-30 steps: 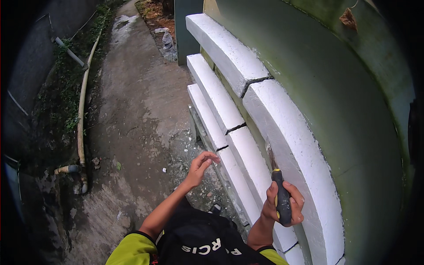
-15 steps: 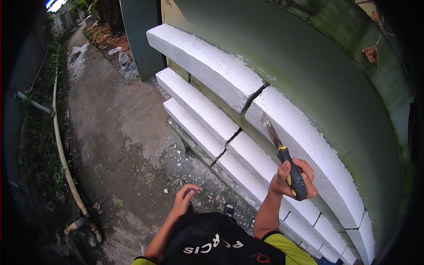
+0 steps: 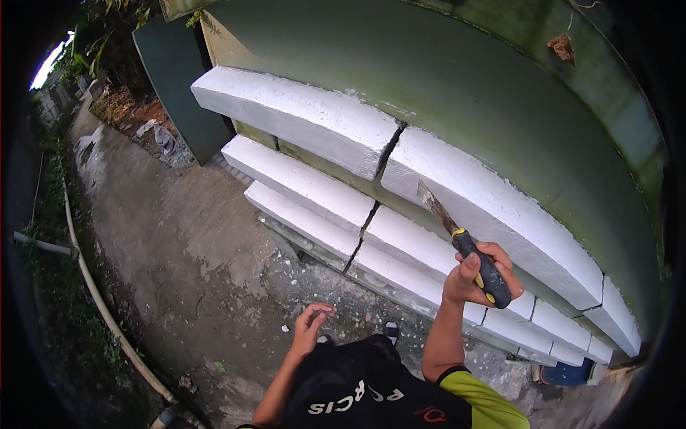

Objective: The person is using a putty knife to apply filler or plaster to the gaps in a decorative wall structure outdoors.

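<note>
My right hand (image 3: 480, 275) is wrapped round the black and yellow handle of a scraper (image 3: 437, 205). Its worn, white-smeared blade points up and left, its tip at the front face of the upper white ledge (image 3: 493, 196), near a dark gap. Whether the tip presses on the surface is hard to tell. Left of the gap, another white section (image 3: 300, 111) carries the ledge on. My left hand (image 3: 311, 327) hangs low in front of my body with its fingers curled together; anything between them is too small to make out.
Two lower white ledges (image 3: 300, 182) run below, beside a green wall (image 3: 443, 79). White chips lie on the concrete ground (image 3: 193, 236). A long pipe (image 3: 100, 300) lines the left side. A blue container (image 3: 568, 373) stands at lower right, a green panel (image 3: 175, 86) at upper left.
The view has turned, so the ledges sit further left and the blue container has come into sight. My right hand keeps the scraper at the upper ledge; the left stays low, fingers curled.
</note>
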`<state>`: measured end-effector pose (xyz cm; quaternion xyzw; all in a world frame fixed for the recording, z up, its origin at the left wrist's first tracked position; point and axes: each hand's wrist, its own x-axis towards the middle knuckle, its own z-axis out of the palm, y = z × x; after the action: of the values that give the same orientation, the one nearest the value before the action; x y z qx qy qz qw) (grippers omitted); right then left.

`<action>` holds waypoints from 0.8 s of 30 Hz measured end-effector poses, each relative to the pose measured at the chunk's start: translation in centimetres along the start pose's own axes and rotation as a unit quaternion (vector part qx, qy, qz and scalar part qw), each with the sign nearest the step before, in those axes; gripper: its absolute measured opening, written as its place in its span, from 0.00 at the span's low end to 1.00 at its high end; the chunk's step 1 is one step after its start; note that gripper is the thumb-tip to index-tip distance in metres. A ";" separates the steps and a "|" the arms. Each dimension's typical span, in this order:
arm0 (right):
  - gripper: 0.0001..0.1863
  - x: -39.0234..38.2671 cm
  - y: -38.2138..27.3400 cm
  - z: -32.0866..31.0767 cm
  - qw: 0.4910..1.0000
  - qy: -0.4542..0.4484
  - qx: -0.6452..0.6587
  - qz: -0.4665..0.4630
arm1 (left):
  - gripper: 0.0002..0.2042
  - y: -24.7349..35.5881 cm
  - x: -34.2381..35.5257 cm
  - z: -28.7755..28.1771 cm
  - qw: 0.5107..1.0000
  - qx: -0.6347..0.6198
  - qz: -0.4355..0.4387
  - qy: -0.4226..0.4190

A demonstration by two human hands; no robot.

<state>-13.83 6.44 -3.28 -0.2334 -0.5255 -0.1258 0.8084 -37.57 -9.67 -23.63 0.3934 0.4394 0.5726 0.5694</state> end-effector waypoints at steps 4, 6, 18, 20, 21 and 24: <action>0.33 -0.1 0.7 0.2 0.979 -0.034 0.085 0.181 | 0.07 -0.6 0.6 0.1 1.000 -0.015 -0.024 -0.008; 0.34 0.2 -0.1 -0.8 0.978 -0.066 0.092 0.173 | 0.07 -0.7 0.4 0.5 0.999 -0.003 -0.024 -0.025; 0.28 0.3 -2.6 -4.4 0.975 -0.026 0.100 0.198 | 0.07 -0.9 1.6 2.1 0.995 0.049 -0.034 -0.078; 0.28 0.7 -2.3 -5.3 0.974 0.021 0.088 0.208 | 0.07 -1.9 1.8 1.9 0.995 0.039 -0.035 -0.086; 0.28 0.4 -1.6 -5.3 0.974 0.002 0.087 0.210 | 0.07 -2.2 2.0 1.6 0.995 0.044 -0.037 -0.076; 0.28 1.7 -1.6 -6.9 0.970 -0.017 0.058 0.233 | 0.07 -2.5 1.9 1.9 0.995 0.052 -0.047 -0.068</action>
<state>-8.40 1.66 -3.69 -0.3041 -0.4769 0.1013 0.8185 -35.13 -7.77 -25.50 0.4397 0.4467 0.4935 0.6030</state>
